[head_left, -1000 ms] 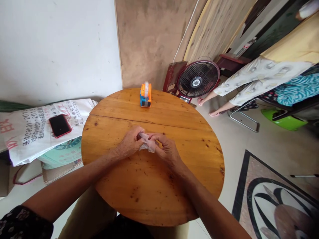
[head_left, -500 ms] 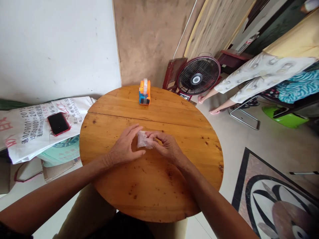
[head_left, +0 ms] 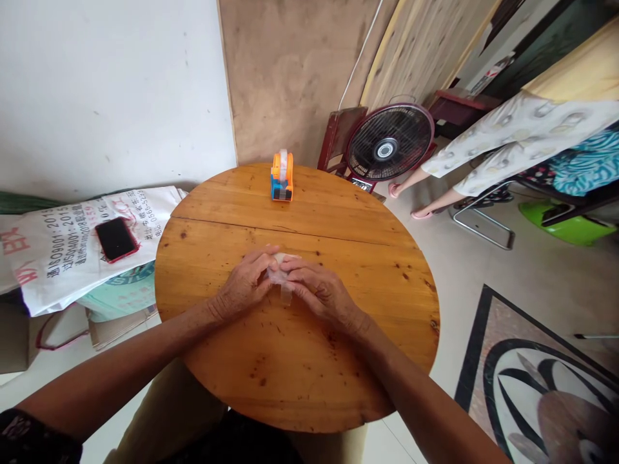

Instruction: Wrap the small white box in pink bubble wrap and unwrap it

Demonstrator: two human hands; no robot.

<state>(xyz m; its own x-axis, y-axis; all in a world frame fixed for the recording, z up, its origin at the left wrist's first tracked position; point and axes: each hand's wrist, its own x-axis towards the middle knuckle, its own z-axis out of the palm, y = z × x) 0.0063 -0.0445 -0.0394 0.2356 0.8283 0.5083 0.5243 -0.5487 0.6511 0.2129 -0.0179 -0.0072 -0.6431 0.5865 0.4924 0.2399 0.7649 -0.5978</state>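
Between my two hands is a small whitish packet in clear wrapping (head_left: 277,276), over the middle of the round wooden table (head_left: 290,361). My left hand (head_left: 247,278) grips its left side, thumb and fingers closed on it. My right hand (head_left: 325,290) pinches it from the right with the fingertips. A short translucent strip, like clear tape, hangs down from the packet on the near side. What lies inside the wrapping cannot be made out. Farther back on the table stands an orange and blue tape dispenser (head_left: 282,176) with a roll in it.
A phone (head_left: 117,239) lies on a white printed sack (head_left: 62,258) left of the table. Behind the table are a wall and a wooden board. A fan (head_left: 387,147) stands at the back right, near a person in patterned trousers (head_left: 512,138) and a green tub (head_left: 565,222).
My left hand, open beside the packet before, has closed on its left side. The translucent strip now shows below the packet. The view has shifted slightly.
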